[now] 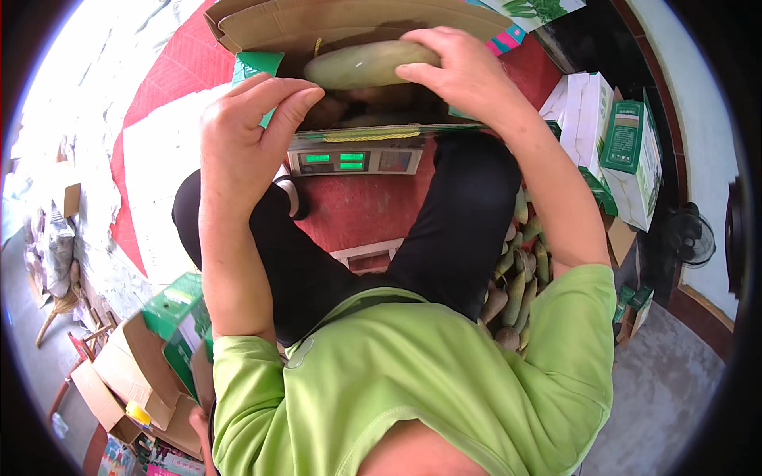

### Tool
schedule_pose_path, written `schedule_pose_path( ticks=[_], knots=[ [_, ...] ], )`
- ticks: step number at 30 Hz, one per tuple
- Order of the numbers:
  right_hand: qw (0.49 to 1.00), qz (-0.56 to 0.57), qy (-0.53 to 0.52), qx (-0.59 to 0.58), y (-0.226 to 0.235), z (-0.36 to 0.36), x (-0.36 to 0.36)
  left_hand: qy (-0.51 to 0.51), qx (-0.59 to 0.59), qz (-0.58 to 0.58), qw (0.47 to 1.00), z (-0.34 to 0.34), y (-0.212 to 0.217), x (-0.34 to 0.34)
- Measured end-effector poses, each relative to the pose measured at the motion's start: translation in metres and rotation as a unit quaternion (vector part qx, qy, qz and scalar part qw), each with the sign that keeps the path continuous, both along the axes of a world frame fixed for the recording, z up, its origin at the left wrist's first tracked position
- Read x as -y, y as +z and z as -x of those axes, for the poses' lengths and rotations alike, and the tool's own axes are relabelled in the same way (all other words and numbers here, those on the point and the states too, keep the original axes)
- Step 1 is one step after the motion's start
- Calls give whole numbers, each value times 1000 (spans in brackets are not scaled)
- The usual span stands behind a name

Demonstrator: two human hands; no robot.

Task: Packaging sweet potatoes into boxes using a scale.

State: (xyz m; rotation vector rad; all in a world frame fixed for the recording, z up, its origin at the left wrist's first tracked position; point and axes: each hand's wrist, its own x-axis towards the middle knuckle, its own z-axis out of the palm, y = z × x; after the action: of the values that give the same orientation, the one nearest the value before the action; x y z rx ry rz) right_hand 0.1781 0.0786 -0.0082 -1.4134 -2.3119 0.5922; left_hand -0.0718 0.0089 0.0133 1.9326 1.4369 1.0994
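Observation:
My right hand (448, 62) is closed round the right end of a long, smooth, pale green fruit or vegetable (361, 66), whose exact kind I cannot tell. It lies nearly level over an open cardboard box (278, 28). My left hand (254, 111) is closed in a pinch, thumb and forefinger together by the left end of this piece. Whether anything is between those fingertips I cannot make out. Inside the box, more rounded pieces (381, 99) show in shadow. The box stands above a digital scale (353, 161) with lit green displays.
To my right lies a pile of long green and brownish pieces (516, 289) beside my leg. White and green cartons (627, 151) stand farther right, near a small black fan (690, 236). Opened cardboard boxes (131, 373) are at the lower left. Red sheeting (333, 218) covers the floor between my legs.

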Motion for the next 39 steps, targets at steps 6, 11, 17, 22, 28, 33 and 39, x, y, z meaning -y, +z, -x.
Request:
schedule_pose_path(
  ticks=[6, 11, 17, 22, 28, 33, 39],
  knots=[
    [992, 22, -49, -116, 11, -5, 13, -6, -2, -39, 999, 7, -5, -1],
    [896, 15, -237, -376, 1, -79, 60, -8, -11, -20, 1000, 3, -4, 0],
    [856, 54, -412, -308, -146, -191, 153, -28, 14, 41, 999, -6, -3, -1],
    [875, 226, -419, -83, -270, -161, 267, 2, -20, 35, 999, 1, -13, 0],
    [858, 285, -427, -31, -303, -147, 305, 22, -23, 49, 998, -6, -17, -10],
    [843, 309, -427, -106, -307, -121, 302, 47, -24, 61, 997, -9, -12, -10],
    [815, 331, -443, -174, -291, -112, 299, 55, -18, 61, 996, -6, -17, -10]
  ],
)
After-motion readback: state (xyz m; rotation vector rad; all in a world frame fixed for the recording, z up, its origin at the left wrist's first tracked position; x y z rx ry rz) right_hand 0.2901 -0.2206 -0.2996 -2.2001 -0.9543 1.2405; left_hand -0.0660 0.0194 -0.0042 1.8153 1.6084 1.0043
